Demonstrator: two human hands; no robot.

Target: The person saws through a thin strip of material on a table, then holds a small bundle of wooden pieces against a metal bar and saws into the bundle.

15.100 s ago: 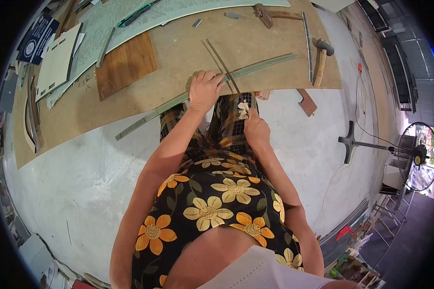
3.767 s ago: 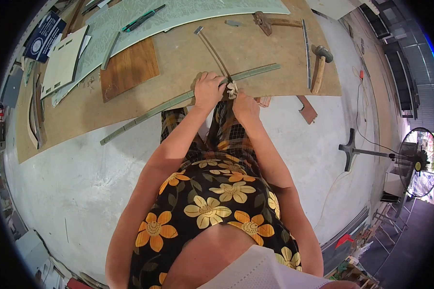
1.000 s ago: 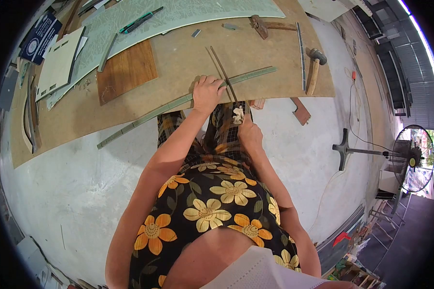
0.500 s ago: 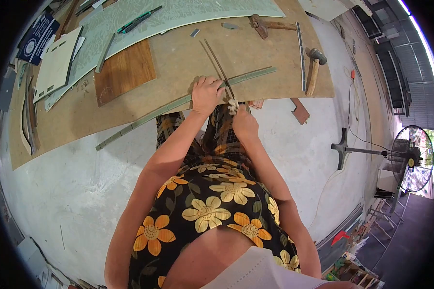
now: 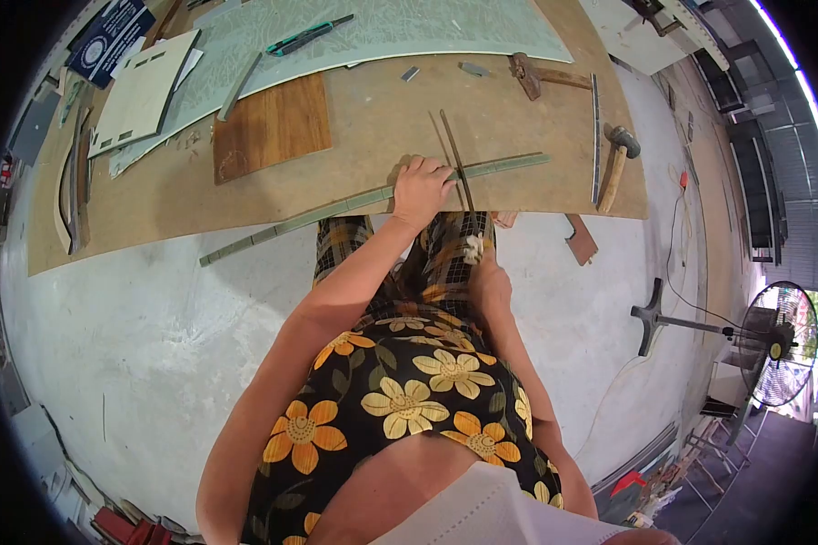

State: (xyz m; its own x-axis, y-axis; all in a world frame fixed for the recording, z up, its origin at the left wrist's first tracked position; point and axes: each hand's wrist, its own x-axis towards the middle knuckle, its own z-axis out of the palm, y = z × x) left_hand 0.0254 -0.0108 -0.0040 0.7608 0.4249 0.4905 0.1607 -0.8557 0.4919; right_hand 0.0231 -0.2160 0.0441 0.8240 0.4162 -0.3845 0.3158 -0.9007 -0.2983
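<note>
Hard to read at the right hand (image 5: 489, 280): turned away from the camera, mostly hidden, clenched round the white cloth-wrapped end (image 5: 473, 247) of a thin dark two-rod metal tool (image 5: 453, 150). Cannot tell whether saw or file, with no teeth to be seen at this size. Lower end lost inside the wrap and the fist. Beneath the left hand (image 5: 423, 186), a short stretch of the long, narrow grey-green strip (image 5: 336, 207) covered from sight. Curled over that strip and pressing it down onto the flat brown fibreboard sheet (image 5: 373, 118), right at the near edge. Below the board, checked trouser legs, partly cut off by it.

As for the strip: slim, slightly bowed, marked off in short segments. Laid slantwise along the board's near edge, left end jutting out over the pale concrete floor (image 5: 136, 318), right end resting on the board. Crossed by the dark tool just beside the left fingertips. Farther right on the board, well apart, a wooden-handled hammer (image 5: 616, 156).
</note>
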